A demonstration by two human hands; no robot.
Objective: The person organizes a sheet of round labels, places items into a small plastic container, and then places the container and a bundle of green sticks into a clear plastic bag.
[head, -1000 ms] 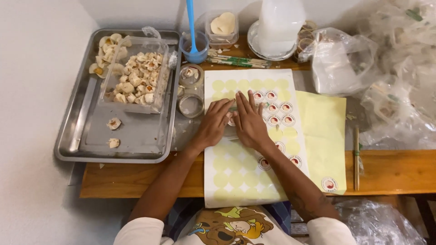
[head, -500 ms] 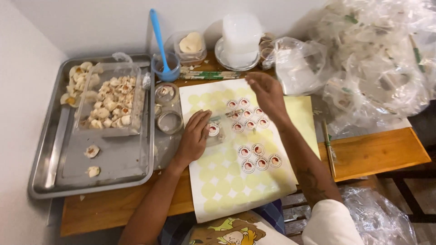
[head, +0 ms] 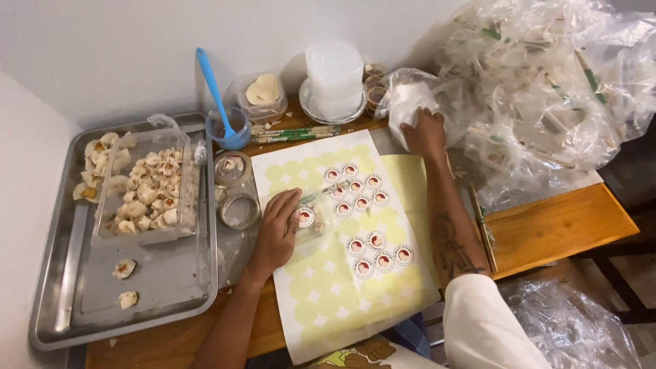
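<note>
Her left hand (head: 277, 232) presses flat, fingers open, on the flimsy sticker sheet (head: 342, 239) while the right hand (head: 425, 131) grasps a thin, crinkly plastic bag (head: 410, 99).

The right hand (head: 425, 131) reaches into a clear plastic bag (head: 410, 102), so its fingers are hidden and what they grip cannot be told. The left hand (head: 277, 229) covers part of a small clear lidded container (head: 311, 217). The sticker sheet (head: 342, 273) and metal tray (head: 55, 314) are cut off by the bottom edge.
</note>
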